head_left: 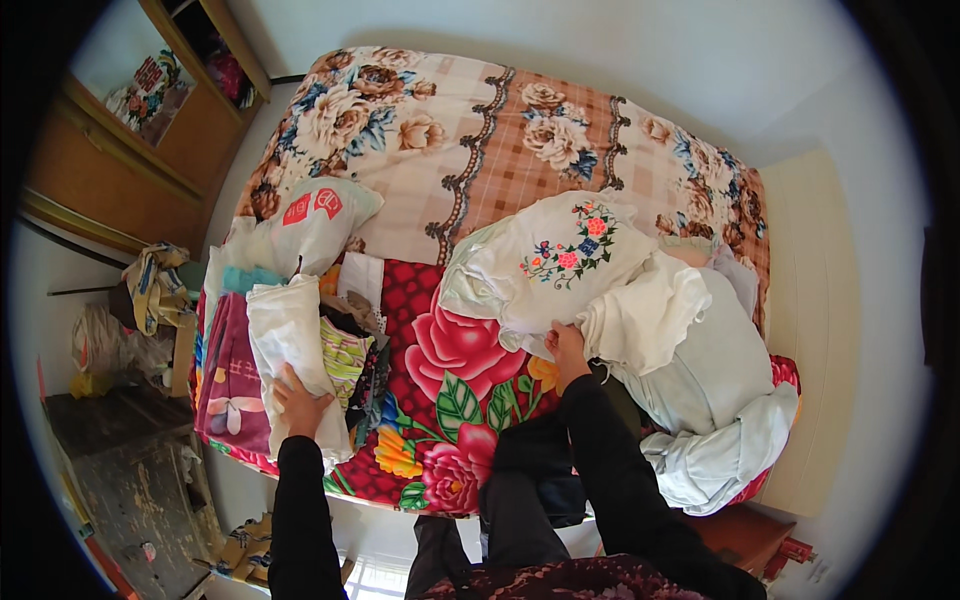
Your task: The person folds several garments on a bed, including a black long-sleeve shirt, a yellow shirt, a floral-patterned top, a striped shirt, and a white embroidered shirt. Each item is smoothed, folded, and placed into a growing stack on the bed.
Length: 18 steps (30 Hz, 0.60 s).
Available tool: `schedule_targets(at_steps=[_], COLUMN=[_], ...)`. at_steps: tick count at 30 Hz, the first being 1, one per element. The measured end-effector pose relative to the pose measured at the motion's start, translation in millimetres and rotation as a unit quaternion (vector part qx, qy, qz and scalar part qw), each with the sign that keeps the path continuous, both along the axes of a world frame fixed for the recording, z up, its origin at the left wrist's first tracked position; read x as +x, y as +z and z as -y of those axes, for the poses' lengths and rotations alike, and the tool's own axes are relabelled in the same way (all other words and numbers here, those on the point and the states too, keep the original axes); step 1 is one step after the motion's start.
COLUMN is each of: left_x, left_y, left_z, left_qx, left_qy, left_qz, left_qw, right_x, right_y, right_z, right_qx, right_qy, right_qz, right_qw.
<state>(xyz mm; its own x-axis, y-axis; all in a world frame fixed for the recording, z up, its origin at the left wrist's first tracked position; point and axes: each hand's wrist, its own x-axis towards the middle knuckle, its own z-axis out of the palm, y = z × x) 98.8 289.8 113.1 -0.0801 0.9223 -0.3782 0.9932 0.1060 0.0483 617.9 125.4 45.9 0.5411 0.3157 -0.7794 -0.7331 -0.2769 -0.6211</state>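
Note:
My left hand [302, 402] lies with fingers spread on a folded white cloth [285, 335] at the left of the bed. Under and beside that cloth are a purple-red towel [236, 375] with a pale flower, a striped green-and-white garment [343, 362] and some dark clothes. My right hand [568, 350] is closed on the near edge of a white garment [500, 265] with colourful embroidered flowers, spread on the bed. Right beside this hand lies a crumpled cream-white cloth [645, 310]. Behind it a large pale grey-green garment [705, 365] is bunched up.
A red rose-patterned blanket [420, 300] and a brown floral cover [400, 190] lie on the bed. A white plastic bag [310, 230] with red print stands behind the clothes pile. Wooden cabinet [120, 170] and a worn dark table [120, 470] stand left; a pale headboard [815, 300], right.

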Motion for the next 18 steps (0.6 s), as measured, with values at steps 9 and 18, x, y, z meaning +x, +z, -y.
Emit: schedule_targets(at_steps=[9,18], left_x=[14.2,-9.7], left_y=[19.6,39.5], left_z=[0.0,5.0], left_qx=[-0.031,-0.025], left_qy=[0.017,-0.020], left_qz=[-0.022,0.056], left_qw=[0.999,0.998], right_x=[-2.5,3.6], right_y=[44.6,128.7], right_z=[-14.8,-6.5], right_qx=[-0.008,0.183], right_qy=[0.136,-0.040], right_qz=[0.211,0.134], right_qw=[0.968,0.973])
